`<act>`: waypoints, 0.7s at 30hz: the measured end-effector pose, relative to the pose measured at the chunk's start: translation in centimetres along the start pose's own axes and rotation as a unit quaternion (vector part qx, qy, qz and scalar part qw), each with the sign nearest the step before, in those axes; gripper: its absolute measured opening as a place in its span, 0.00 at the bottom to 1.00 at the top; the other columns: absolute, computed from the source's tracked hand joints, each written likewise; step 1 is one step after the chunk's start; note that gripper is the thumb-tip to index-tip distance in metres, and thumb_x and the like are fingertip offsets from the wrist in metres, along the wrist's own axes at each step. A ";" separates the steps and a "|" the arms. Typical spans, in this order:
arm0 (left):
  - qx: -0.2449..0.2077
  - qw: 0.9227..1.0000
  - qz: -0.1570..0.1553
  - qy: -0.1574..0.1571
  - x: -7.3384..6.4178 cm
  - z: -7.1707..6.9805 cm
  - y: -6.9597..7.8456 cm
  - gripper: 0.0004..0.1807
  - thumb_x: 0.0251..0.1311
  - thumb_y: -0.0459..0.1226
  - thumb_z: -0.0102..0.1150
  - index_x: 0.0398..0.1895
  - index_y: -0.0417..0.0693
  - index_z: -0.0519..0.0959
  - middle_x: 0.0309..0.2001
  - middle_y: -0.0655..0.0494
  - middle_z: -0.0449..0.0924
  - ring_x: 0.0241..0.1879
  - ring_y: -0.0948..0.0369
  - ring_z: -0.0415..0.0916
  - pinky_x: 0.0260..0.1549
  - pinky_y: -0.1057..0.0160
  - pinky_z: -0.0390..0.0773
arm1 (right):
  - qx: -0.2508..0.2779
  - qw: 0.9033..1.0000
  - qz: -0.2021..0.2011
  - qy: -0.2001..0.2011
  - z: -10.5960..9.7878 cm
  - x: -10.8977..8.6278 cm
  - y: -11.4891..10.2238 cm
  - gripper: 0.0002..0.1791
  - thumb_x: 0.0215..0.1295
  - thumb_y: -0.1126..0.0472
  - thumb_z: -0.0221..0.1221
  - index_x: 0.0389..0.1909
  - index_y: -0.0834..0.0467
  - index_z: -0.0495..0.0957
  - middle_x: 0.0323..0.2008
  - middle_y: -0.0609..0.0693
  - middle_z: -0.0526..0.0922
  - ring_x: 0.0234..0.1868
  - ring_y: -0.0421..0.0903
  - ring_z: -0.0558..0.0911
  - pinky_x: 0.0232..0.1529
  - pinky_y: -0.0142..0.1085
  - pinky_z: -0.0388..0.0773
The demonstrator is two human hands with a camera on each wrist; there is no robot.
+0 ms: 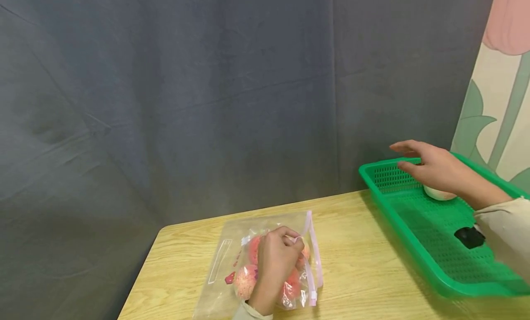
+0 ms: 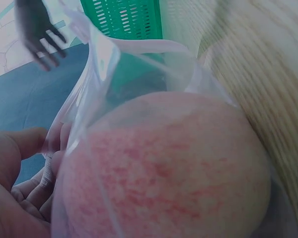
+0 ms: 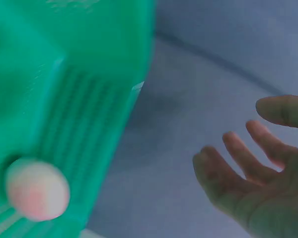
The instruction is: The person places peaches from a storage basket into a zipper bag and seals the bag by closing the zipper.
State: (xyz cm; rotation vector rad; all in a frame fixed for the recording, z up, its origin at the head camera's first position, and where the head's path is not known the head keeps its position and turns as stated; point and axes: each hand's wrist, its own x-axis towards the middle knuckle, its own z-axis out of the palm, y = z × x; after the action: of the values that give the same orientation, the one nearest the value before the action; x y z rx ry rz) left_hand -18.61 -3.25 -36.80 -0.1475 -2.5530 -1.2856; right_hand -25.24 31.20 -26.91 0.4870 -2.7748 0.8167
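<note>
A clear zip bag [image 1: 221, 265] with a pink seal lies on the table, with several red-and-cream peaches [image 1: 246, 282] inside. My left hand [image 1: 276, 255] pinches the bag's edge near its mouth. In the left wrist view a peach [image 2: 169, 168] shows large through the plastic, beside the fingers. Over the far part of a green basket [image 1: 414, 246], my right hand [image 1: 434, 166] hangs with fingers apart and nothing in them. Partly hidden below it, a pale pink peach [image 1: 440, 194] sits in the basket; the right wrist view shows this peach [image 3: 38, 190] blurred.
The wooden table [image 1: 348, 265] bears the bag at its left part and the basket at its right. Behind it hangs a dark grey cloth [image 1: 248, 104]. A wall with a painted flower [image 1: 509, 25] stands beyond the basket.
</note>
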 end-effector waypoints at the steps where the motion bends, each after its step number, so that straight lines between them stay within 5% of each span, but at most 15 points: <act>1: 0.000 1.000 -0.001 0.000 0.0 0.0 0.0 0.04 0.49 0.32 0.63 0.28 0.51 0.81 0.09 0.70 0.73 0.04 0.71 0.67 0.06 0.68 0.66 | -0.008 1.000 0.007 -0.005 0.1 0.2 1.0 0.28 0.70 0.54 0.49 0.67 0.61 0.58 0.64 0.66 0.61 0.61 0.66 0.62 0.50 0.61 0.64; 7: -0.003 1.000 0.004 -0.005 0.1 0.3 0.1 0.04 0.50 0.32 0.62 0.30 0.50 0.82 0.09 0.70 0.73 0.04 0.70 0.67 0.06 0.68 0.66 | -0.038 0.996 0.072 -0.039 1.0 0.5 6.6 0.39 0.67 0.51 0.53 0.67 0.72 0.49 0.60 0.81 0.49 0.60 0.78 0.50 0.50 0.69 0.55; 12: 0.003 1.000 0.011 -0.001 0.1 0.5 0.1 0.04 0.50 0.33 0.62 0.29 0.51 0.82 0.09 0.72 0.72 0.04 0.71 0.66 0.08 0.68 0.67 | -0.055 0.994 0.095 -0.011 2.1 0.0 10.6 0.43 0.60 0.54 0.59 0.65 0.76 0.49 0.58 0.85 0.44 0.58 0.81 0.45 0.48 0.70 0.50; 16: 0.011 1.000 0.010 0.003 0.0 0.5 0.2 0.05 0.50 0.33 0.62 0.30 0.52 0.82 0.08 0.72 0.72 0.04 0.72 0.66 0.09 0.68 0.67 | -0.052 0.994 0.098 -0.006 2.8 -0.2 13.2 0.46 0.54 0.58 0.63 0.64 0.77 0.48 0.57 0.85 0.46 0.55 0.81 0.50 0.45 0.69 0.55; 21: 0.013 1.000 0.013 -0.004 -0.1 0.4 0.4 0.05 0.51 0.34 0.62 0.31 0.50 0.82 0.09 0.72 0.72 0.04 0.72 0.65 0.07 0.68 0.66 | -0.048 0.994 0.097 -0.030 2.9 -0.3 15.0 0.50 0.48 0.59 0.67 0.62 0.80 0.49 0.49 0.83 0.61 0.45 0.75 0.67 0.35 0.59 0.68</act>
State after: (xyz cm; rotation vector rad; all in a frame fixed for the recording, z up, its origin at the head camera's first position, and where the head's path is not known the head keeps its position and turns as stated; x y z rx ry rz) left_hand -18.53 -2.69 -36.75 -0.1804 -2.5652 -1.2440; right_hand -30.81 41.50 -36.71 0.2321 -2.9349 0.7132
